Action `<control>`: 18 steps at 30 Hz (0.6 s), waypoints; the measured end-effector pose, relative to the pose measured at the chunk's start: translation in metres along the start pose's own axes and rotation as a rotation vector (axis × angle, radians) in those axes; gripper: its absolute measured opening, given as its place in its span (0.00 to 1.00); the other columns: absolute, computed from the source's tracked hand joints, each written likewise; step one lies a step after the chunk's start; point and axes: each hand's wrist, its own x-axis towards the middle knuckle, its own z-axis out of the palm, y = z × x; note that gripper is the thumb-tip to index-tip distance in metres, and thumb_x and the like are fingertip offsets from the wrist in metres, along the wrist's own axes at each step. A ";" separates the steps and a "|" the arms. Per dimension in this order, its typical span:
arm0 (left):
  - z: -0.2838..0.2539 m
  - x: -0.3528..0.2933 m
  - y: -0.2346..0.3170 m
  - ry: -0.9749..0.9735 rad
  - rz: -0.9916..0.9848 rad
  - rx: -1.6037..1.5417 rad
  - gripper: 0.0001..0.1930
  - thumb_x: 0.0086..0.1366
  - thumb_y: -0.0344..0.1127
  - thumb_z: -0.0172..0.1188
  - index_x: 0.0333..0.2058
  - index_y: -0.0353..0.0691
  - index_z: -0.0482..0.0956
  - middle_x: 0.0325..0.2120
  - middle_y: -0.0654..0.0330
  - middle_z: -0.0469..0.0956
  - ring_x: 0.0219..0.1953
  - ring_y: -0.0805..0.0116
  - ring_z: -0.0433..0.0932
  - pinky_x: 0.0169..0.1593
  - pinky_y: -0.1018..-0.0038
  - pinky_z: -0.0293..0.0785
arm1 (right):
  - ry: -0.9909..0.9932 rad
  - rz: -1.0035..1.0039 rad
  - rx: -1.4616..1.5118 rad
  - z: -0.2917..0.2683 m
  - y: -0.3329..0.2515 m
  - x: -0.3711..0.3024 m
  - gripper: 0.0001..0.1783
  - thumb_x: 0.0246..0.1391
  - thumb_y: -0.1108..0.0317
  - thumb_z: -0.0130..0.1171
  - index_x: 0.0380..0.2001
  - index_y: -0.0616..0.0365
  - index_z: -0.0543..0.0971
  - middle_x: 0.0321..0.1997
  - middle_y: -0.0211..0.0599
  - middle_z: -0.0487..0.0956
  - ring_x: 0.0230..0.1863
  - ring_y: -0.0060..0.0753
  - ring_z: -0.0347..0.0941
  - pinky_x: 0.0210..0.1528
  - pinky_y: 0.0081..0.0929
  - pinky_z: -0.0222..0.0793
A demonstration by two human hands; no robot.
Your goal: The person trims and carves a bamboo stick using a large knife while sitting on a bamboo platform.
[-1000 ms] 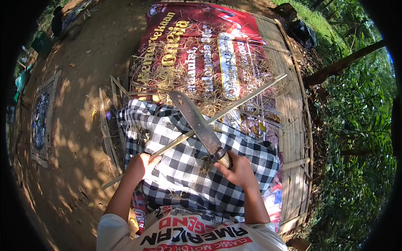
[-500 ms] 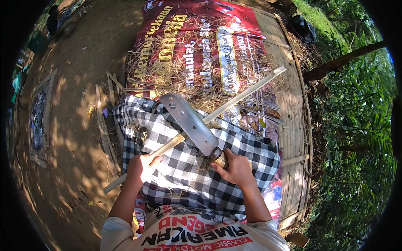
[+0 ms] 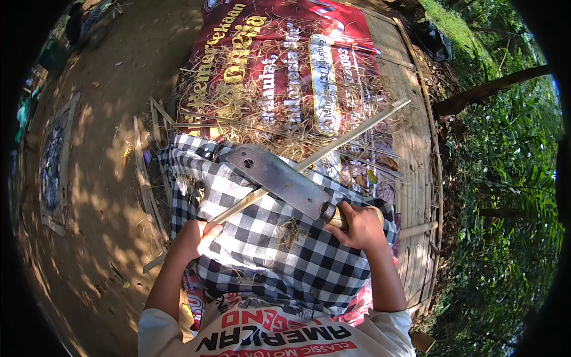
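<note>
Outdoors, shavings (image 3: 229, 98) over red banner (image 3: 358, 33), bamboo platform (image 3: 413, 184), dirt (image 3: 107, 196), left fingers (image 3: 207, 234) gripping strip (image 3: 342, 141), right fingers (image 3: 352, 223) gripping knife (image 3: 279, 179)

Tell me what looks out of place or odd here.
Loose shavings lie strewn over the red banner, and a small clump sits on the checkered cloth, which looks untidy. The knife has a round hole near its far end, perhaps by design.

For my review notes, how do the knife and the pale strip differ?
The knife has a broad, dark grey blade; the pale strip is longer and much narrower. The knife points leftward from the right hand; the pale strip slants rightward from the left hand, beneath the blade. Both are hand-held.
</note>
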 end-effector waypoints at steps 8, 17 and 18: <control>-0.011 -0.006 0.031 0.006 -0.031 0.212 0.21 0.63 0.52 0.57 0.30 0.36 0.82 0.16 0.43 0.72 0.21 0.45 0.74 0.27 0.59 0.68 | 0.151 0.409 0.235 -0.020 0.091 -0.011 0.28 0.52 0.48 0.61 0.38 0.66 0.76 0.20 0.52 0.77 0.26 0.56 0.77 0.29 0.43 0.70; 0.004 -0.004 0.013 0.154 0.107 0.245 0.19 0.60 0.51 0.61 0.28 0.38 0.83 0.15 0.47 0.74 0.20 0.48 0.76 0.26 0.61 0.69 | 0.046 0.349 0.083 -0.001 0.034 0.009 0.27 0.40 0.51 0.66 0.36 0.62 0.74 0.24 0.54 0.79 0.29 0.58 0.77 0.34 0.46 0.74; 0.006 -0.004 0.010 0.178 0.126 0.269 0.19 0.60 0.52 0.62 0.28 0.38 0.84 0.15 0.47 0.75 0.20 0.47 0.76 0.26 0.61 0.70 | 0.030 0.322 0.084 0.003 0.026 0.012 0.27 0.39 0.52 0.66 0.37 0.61 0.74 0.25 0.53 0.79 0.30 0.57 0.77 0.35 0.46 0.74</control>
